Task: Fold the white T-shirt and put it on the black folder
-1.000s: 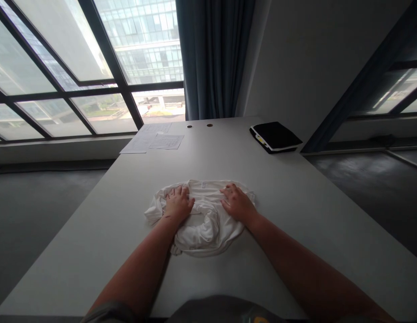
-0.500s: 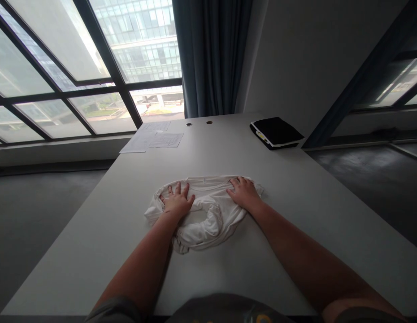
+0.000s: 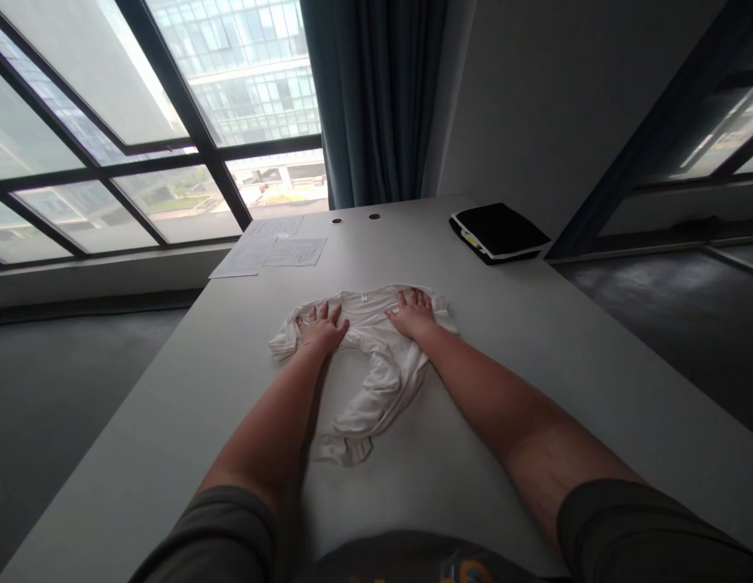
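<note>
- Across a broad, smooth white table [image 3: 516, 324], a crumpled white fabric shirt [image 3: 385, 374] lies centrally, now farther forward; its lower end has loosened from a ring into a curve, so less cloth appears bunched.
- Left hand [image 3: 321, 326]: fingers spread, palm-down on the upper cloth.
- Right hand [image 3: 413, 314]: fingers slightly parted, pressing flat opposite.

Daylight comes in on the left through a wide black-framed glass window [image 3: 151, 129], with a pale glass-fronted building [image 3: 248, 69] outside. Beside the window hangs a long dark-blue fabric curtain [image 3: 376, 101], then a shadowed grey wall [image 3: 546, 101]. The broad white flat-topped table [image 3: 522, 340] stands over a dull grey floor [image 3: 78, 380]; far right, I think, is a second dark-framed window [image 3: 725, 134].
</note>
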The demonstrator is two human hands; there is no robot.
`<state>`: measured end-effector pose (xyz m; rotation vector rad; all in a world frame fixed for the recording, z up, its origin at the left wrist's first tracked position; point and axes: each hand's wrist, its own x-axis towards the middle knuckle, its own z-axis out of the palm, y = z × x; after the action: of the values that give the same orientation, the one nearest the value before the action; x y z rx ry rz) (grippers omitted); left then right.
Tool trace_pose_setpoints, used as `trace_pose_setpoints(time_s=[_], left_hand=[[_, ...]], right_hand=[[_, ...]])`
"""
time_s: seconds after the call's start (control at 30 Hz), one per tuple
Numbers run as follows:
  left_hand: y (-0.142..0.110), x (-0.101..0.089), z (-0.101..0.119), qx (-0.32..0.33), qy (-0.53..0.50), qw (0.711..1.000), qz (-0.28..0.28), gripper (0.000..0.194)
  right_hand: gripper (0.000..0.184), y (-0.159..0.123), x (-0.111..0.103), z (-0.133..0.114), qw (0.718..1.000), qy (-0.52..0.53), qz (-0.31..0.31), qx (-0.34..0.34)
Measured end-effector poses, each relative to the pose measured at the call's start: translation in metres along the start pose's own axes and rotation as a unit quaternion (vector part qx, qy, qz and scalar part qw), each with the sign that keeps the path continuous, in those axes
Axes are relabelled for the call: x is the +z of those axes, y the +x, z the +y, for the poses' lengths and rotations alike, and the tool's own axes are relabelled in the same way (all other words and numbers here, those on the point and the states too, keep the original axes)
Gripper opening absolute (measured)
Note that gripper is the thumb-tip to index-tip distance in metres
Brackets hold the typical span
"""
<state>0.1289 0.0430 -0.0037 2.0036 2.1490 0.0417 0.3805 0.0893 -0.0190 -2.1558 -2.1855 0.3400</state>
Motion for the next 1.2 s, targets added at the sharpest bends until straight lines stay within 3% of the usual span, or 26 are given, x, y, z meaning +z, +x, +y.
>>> trace_pose_setpoints(time_s=[0.3,0.5,0.6,0.7,0.8,0.9,1.0,1.07,1.2], left_hand=[[0.048,-0.007,-0.011,0.009,0.005,1.000,-0.012,0.073],[0.061,-0.010,-0.018,0.036,-0.001,0.999,0.025,0.068],[0.064,-0.009,-0.021,0.037,-0.007,0.998,0.059,0.062],[0.068,-0.008,-0.022,0.031,-0.007,0.998,0.047,0.064],[0.073,-0.009,-0.023,0.023,-0.001,1.000,0.019,0.066],[0.075,-0.012,-0.022,0.014,0.003,1.000,0.022,0.064],[0.071,-0.013,-0.019,0.014,0.000,0.998,0.062,0.060],[0.063,-0.013,-0.016,0.006,-0.011,0.993,0.118,0.055],[0.033,-0.010,-0.018,-0.032,-0.042,0.977,0.205,0.049]], right_hand=[[0.069,0.042,0.000,0.033,0.994,-0.013,0.025,-0.105],[0.050,0.050,-0.005,0.047,0.977,0.037,0.135,-0.160],[0.041,0.044,-0.006,0.057,0.970,0.067,0.184,-0.146],[0.042,0.038,-0.006,0.078,0.967,0.090,0.229,-0.072],[0.054,0.035,-0.006,0.107,0.968,0.098,0.231,-0.015],[0.055,0.031,-0.007,0.134,0.969,0.096,0.226,-0.012],[0.047,0.021,-0.008,0.152,0.971,0.073,0.225,-0.019],[0.043,0.011,-0.008,0.159,0.974,0.054,0.219,-0.025],[0.045,-0.003,-0.009,0.164,0.972,0.055,0.226,-0.022]])
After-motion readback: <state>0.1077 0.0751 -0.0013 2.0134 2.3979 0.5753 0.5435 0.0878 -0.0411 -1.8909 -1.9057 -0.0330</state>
